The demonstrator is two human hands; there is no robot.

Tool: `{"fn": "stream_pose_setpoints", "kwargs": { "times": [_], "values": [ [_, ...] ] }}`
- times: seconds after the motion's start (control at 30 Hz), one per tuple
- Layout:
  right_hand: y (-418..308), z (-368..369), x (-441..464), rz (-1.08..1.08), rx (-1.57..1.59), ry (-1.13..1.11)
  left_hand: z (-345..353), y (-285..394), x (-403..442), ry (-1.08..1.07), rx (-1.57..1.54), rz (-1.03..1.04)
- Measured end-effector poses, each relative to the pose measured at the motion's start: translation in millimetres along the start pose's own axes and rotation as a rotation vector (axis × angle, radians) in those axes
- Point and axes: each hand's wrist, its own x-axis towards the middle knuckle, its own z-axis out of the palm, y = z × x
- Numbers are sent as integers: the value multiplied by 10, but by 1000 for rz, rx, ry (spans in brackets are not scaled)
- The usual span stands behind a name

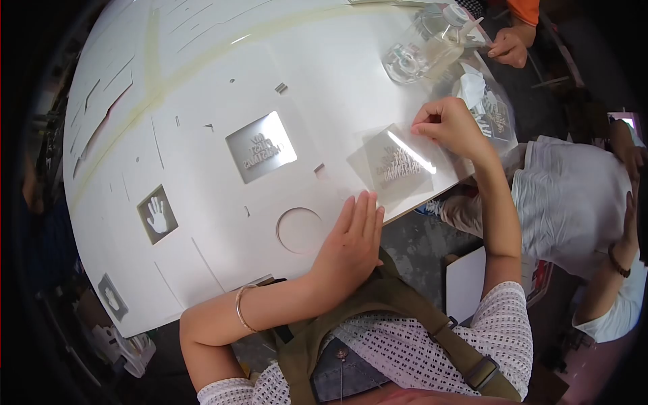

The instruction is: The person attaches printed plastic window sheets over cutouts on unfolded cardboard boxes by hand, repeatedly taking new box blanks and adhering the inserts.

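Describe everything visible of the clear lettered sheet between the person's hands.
The clear lettered sheet looks like glossy transparent plastic, roughly square, with greyish stacked lettering; "CHRISTMAS" reads along the bottom line. A bright glare streak crosses its right part. It sits turned at a slant over the white table, near the person's edge. The right hand is pinched at its upper right; the left hand is flat by its lower left. Exact contact is unclear.

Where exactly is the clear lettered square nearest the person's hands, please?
In the head view, the clear lettered square is right of centre, near the edge of the white table, between the left hand and right hand.
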Motion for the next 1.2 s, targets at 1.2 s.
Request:
{"fn": "stream_pose_setpoints", "kwargs": {
  "times": [1.2],
  "values": [
    [-1259, 1105, 1099, -257, 380, -133, -274, -1076, -1350, 262, -472, -417]
  ]
}}
